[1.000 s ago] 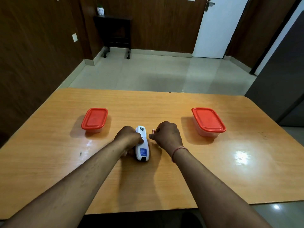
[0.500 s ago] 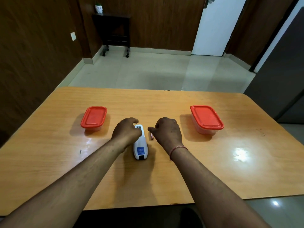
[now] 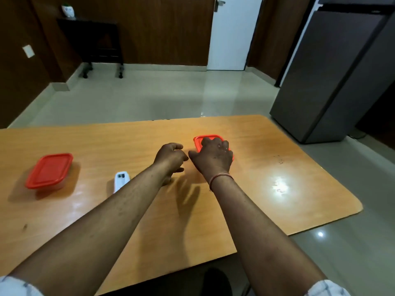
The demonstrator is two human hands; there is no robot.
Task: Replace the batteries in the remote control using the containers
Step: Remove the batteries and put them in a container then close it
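Head view: my right hand (image 3: 213, 158) lies spread, palm down, on the orange lid of the clear rectangular plastic container (image 3: 199, 140) directly under it; no grip on the lid edge can be confirmed. My left hand (image 3: 171, 155) hovers just beside the right hand, fingers loosely curled, holding nothing I can see. The white plastic remote control (image 3: 121, 180) lies on the orange wooden worktop (image 3: 277, 167) to the left of my left forearm, back side up, with its battery bay uncovered. A second orange-lidded clear plastic container (image 3: 49, 170) sits well to the left of both hands, lid on.

Task status, as judged: the cover is off the remote. Both containers are not yet opened. Fitting new cells and closing the remote remain.

Limits of view: my left forearm covers the lower part of the remote. My right hand covers most of the near container. Bay contents are too small to identify. The removed cover and any loose cells are not visible.
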